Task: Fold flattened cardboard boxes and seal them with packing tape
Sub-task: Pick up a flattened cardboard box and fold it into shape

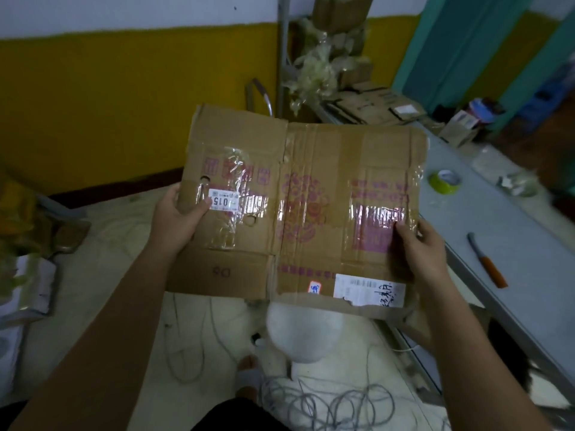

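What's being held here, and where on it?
A flattened cardboard box: left hand grips its left edge, right hand its right edge, thumbs on the front.

bare forearms (124, 306) end in left grip (179, 219) and right grip (420, 247); black garment (242, 418) at the lap.

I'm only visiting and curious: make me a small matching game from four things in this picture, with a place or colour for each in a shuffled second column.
Things:
1. flattened cardboard box
2. tape roll
3. knife
4. grey cables

Descriptions:
A. orange handle, lying on the table
B. coiled on the floor
C. held at its sides by the left hand and right hand
D. green, on the table

Pairs: 1-C, 2-D, 3-A, 4-B
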Demonstrator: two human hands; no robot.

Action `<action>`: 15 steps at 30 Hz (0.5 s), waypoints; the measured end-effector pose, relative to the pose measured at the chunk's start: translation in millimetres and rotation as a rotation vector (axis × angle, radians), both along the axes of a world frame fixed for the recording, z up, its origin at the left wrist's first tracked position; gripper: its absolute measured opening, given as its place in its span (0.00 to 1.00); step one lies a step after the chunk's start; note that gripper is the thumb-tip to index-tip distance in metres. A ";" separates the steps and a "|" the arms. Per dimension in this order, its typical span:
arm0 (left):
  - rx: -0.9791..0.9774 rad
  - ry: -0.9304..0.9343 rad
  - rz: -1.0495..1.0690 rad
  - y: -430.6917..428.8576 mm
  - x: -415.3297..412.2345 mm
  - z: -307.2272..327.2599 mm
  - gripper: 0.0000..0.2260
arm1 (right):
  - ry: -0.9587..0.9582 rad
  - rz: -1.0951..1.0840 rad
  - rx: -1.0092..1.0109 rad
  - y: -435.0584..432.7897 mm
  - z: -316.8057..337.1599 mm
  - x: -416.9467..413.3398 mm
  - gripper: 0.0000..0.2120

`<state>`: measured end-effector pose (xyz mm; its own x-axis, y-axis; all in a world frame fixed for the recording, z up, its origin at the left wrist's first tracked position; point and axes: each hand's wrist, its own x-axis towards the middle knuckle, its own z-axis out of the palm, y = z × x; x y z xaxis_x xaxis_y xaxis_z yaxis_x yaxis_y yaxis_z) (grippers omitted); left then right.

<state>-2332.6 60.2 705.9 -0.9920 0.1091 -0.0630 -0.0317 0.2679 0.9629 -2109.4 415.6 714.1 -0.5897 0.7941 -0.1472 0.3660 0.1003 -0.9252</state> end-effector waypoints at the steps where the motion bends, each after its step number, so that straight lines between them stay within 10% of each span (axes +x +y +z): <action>1: -0.007 -0.005 -0.022 5.8 -16.6 0.9 0.22 | 0.000 -0.027 0.010 1.9 0.7 -7.1 0.13; 15: -0.013 -0.034 -0.292 153.6 -100.6 -0.5 0.20 | 0.040 -0.279 -0.030 73.7 0.5 3.5 0.12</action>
<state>-2433.2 213.8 705.4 -0.9162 0.3885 -0.0986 0.0167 0.2830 0.9590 -2105.9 489.2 714.6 -0.3552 0.9220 -0.1541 0.3384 -0.0268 -0.9406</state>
